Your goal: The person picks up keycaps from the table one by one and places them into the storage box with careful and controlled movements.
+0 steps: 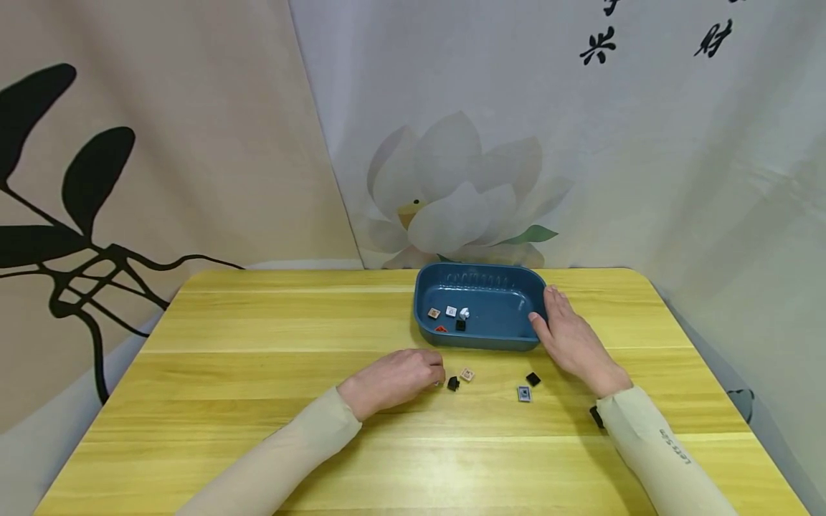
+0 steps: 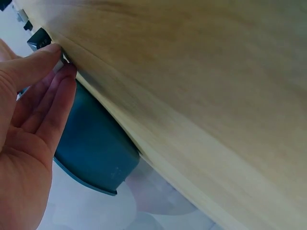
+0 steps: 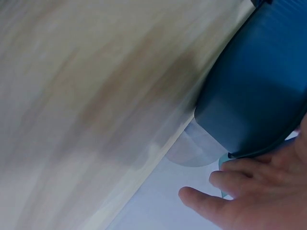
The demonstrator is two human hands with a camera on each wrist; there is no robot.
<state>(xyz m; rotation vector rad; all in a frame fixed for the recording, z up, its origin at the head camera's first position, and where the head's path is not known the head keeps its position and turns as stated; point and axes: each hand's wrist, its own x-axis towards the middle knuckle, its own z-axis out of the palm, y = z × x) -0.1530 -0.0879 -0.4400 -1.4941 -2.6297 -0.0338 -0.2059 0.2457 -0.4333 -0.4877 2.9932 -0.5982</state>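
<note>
Over the table, my left hand pinches a small pale piece between thumb and fingertips; most of it is hidden by the fingers. Just right of those fingertips lie a small black piece and a beige square piece. My right hand rests at the right end of a blue rectangular tray, its fingers extended along the outside and the thumb at the rim. Inside the tray, toward its left, are a brown square piece, a white one, a shiny clear piece, a black one and a red one.
In front of the tray's right end lie a black square piece and a grey square piece. Another black piece is partly covered by the right sleeve. Behind the wooden table hangs a printed cloth.
</note>
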